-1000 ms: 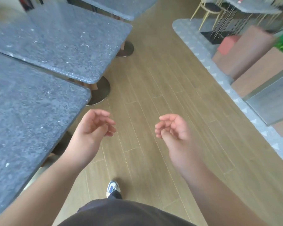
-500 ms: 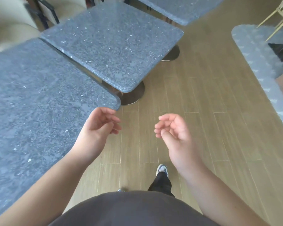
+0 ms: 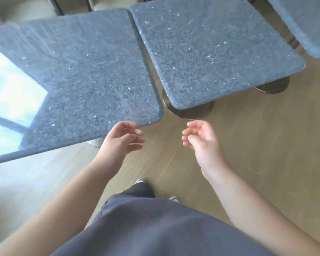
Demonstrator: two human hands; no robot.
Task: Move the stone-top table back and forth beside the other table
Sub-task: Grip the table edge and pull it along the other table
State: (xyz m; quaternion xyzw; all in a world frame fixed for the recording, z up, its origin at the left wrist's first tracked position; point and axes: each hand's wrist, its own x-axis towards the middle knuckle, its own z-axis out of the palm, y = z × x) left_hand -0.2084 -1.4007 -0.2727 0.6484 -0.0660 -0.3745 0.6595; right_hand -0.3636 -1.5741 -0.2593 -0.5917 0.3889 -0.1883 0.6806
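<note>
Two dark speckled stone-top tables stand side by side ahead of me. The near left table (image 3: 78, 74) almost touches the right table (image 3: 214, 52) along a narrow gap that widens toward me. The right table stands on a round metal base (image 3: 190, 112). My left hand (image 3: 121, 140) hovers just below the near corner of the left table, fingers loosely curled, holding nothing. My right hand (image 3: 201, 137) hangs over the wooden floor in front of the gap, fingers relaxed and empty. Neither hand touches a table.
A third stone-top table (image 3: 307, 21) juts in at the top right, with its own round base (image 3: 273, 86) on the floor. Beige chairs (image 3: 26, 8) stand behind the left table. Wooden floor (image 3: 257, 145) spreads to the right. My legs and shoes are below.
The view has swung left, so both tables now lie straight ahead. My hands kept their relaxed pose and now sit nearer the left table's corner.
</note>
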